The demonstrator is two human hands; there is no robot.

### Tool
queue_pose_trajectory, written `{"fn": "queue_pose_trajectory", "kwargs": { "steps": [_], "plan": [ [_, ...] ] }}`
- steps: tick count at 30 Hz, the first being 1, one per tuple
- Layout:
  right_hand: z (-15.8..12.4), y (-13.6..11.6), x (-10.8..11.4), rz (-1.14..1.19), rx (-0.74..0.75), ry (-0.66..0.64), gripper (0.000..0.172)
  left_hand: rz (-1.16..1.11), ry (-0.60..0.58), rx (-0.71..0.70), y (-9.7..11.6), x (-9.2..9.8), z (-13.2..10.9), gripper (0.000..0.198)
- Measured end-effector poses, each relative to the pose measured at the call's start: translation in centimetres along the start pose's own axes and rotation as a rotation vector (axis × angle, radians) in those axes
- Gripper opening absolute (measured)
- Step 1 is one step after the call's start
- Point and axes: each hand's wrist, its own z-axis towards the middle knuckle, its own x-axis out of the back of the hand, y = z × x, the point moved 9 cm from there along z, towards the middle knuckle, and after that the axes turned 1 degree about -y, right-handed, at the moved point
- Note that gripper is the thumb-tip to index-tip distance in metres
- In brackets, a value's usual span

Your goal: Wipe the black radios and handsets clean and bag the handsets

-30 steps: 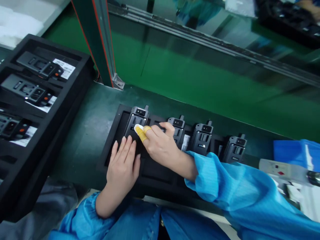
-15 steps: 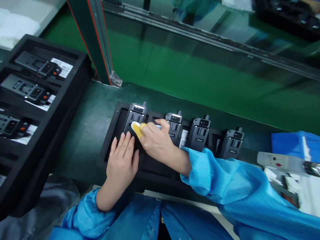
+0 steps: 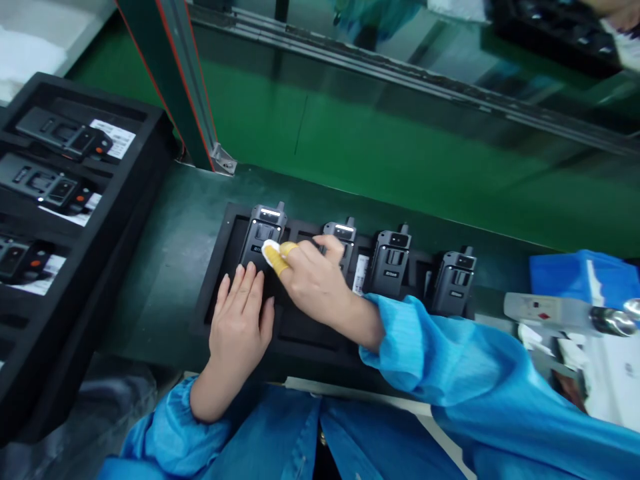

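My right hand (image 3: 313,277), with yellow finger cots on two fingers, pinches a small white wiping cloth (image 3: 271,252) against the right side of the leftmost handheld radio (image 3: 259,233). My left hand (image 3: 239,313) lies flat with fingers stretched over the lower part of that radio. The radio rests in a black foam tray (image 3: 213,283). Further right in the same tray lie a second radio (image 3: 347,235), partly behind my right hand, a third radio (image 3: 391,263) and a fourth radio (image 3: 454,281).
On the left, stacked black foam trays (image 3: 145,160) hold more radios and white labels. A metal post (image 3: 193,100) rises behind. To the right are a clear bottle (image 3: 547,310) lying on its side and a blue bin (image 3: 583,277).
My right hand has slid the cloth slightly down the leftmost radio, uncovering part of its lettering. My left hand stays on it. The whole view has shifted a little.
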Motion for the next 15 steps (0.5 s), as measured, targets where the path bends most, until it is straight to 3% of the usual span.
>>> {"fn": "queue_pose_trajectory", "kwargs": {
  "steps": [4, 9, 12, 15],
  "plan": [
    [-0.2, -1.0, -0.4, 0.026, 0.080, 0.020, 0.028, 0.025, 0.002, -0.021, 0.1, 0.1, 0.1, 0.052],
    [-0.6, 3.0, 0.3, -0.074, 0.004, 0.060, 0.032, 0.028, -0.005, -0.012, 0.2, 0.1, 0.1, 0.055],
    [1.0, 5.3, 0.5, -0.053, -0.096, 0.080, 0.028, 0.012, -0.007, 0.009, 0.1, 0.0, 0.1, 0.058],
    [3.5, 5.3, -0.8, 0.032, -0.111, 0.006, 0.028, 0.002, -0.012, 0.015, -0.1, -0.1, -0.1, 0.059]
  ]
}}
